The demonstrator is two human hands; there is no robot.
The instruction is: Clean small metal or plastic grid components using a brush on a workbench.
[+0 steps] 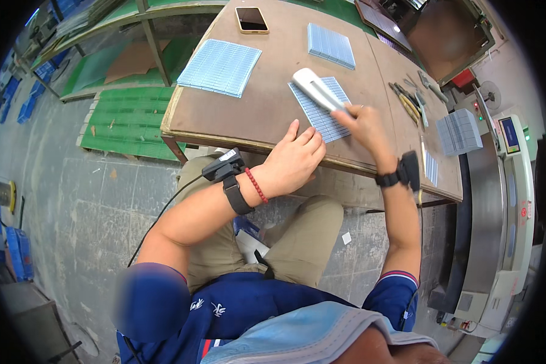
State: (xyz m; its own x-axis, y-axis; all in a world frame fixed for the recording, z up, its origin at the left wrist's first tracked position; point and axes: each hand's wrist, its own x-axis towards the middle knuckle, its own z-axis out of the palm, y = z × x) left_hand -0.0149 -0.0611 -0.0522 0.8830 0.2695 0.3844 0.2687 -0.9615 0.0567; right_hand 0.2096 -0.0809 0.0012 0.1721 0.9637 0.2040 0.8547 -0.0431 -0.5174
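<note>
A light-blue panel ruled with a fine grid lies at the table's front edge. My left hand is there with fingers stretched out, the fingertips at the panel's near left corner and the tabletop. Closed around one end of a long white-and-grey tool, my right hand is over the panel's right side. The tool slants across the panel and hides part of it; its exact kind is blurred. A stack of similar panels lies to the left, and another stack sits farther back.
A phone lies at the table's far left. Pliers and other hand tools are at the right, near another gridded stack beside a pale machine. Green slatted pallets stand on the floor left of the brown table.
</note>
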